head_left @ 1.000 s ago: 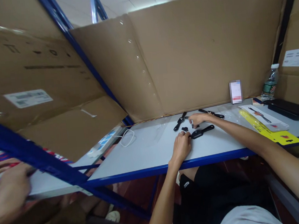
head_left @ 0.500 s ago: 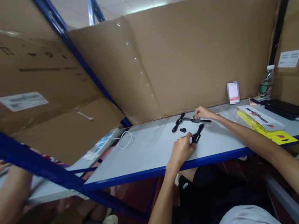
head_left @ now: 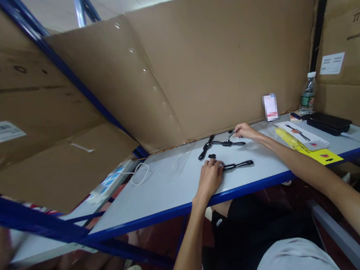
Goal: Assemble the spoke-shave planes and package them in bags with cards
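Note:
My left hand (head_left: 210,175) lies near the front edge of the table, its fingers closed over one end of a black two-handled spokeshave (head_left: 239,164). The other handle points right. Farther back, my right hand (head_left: 245,131) pinches a small flat grey blade (head_left: 231,135) just above a second spokeshave (head_left: 229,143). A third spokeshave (head_left: 206,147) lies slanted to its left. Between these and my left hand sits a small black plate (head_left: 212,156) with a notched outline. Another small dark piece (head_left: 230,131) shows by my right fingertips.
At the right lie a yellow package (head_left: 325,155), a printed card (head_left: 301,134) and a black case (head_left: 328,122) with a white cable. A phone (head_left: 270,107) leans on the cardboard wall (head_left: 208,64) near a bottle (head_left: 308,93). A white cable (head_left: 140,172) loops at left.
The spokeshave under my left hand has turned from slanting to nearly level. My right hand has raised the grey blade off the second spokeshave. The view has shifted a little rightward.

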Motion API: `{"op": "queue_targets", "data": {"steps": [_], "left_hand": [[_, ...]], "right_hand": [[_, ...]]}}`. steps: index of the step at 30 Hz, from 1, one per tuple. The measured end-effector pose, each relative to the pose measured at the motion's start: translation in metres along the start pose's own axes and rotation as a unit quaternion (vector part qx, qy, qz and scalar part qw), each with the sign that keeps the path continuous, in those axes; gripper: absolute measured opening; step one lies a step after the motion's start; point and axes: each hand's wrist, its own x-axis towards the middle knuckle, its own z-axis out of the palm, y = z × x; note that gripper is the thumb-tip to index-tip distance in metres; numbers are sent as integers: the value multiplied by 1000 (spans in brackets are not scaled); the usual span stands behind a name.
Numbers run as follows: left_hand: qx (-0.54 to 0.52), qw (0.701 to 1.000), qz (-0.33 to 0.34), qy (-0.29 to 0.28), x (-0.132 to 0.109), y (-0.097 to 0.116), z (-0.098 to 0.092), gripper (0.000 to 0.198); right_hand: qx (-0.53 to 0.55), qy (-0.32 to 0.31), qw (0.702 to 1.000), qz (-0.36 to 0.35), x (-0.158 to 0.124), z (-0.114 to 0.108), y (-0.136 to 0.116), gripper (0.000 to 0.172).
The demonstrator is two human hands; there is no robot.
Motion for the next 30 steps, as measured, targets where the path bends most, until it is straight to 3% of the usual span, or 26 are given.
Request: {"op": "queue_targets", "data": {"steps": [7, 12, 17, 23, 30], "left_hand": [[-84, 995, -18, -43, -2, -15, -11, 23], [-150, 986, -18, -71, -1, -15, -15, 19], [-170, 981, -14, -88, -3, -13, -18, 19], [-131, 988, -41, -64, -2, -10, -13, 14], [-187, 978, -62, -73, 3, -15, -6, 10]], "right_hand": [[47, -89, 995, 5, -22, 33, -7, 20], [41, -132, 990, -14, -27, 40, -2, 22], [63, -127, 990, -22, -29, 40, 3, 20], [50, -105, 993, -5, -27, 44, 14, 21], [50, -96, 994, -18, -30, 38, 15, 26]]}}
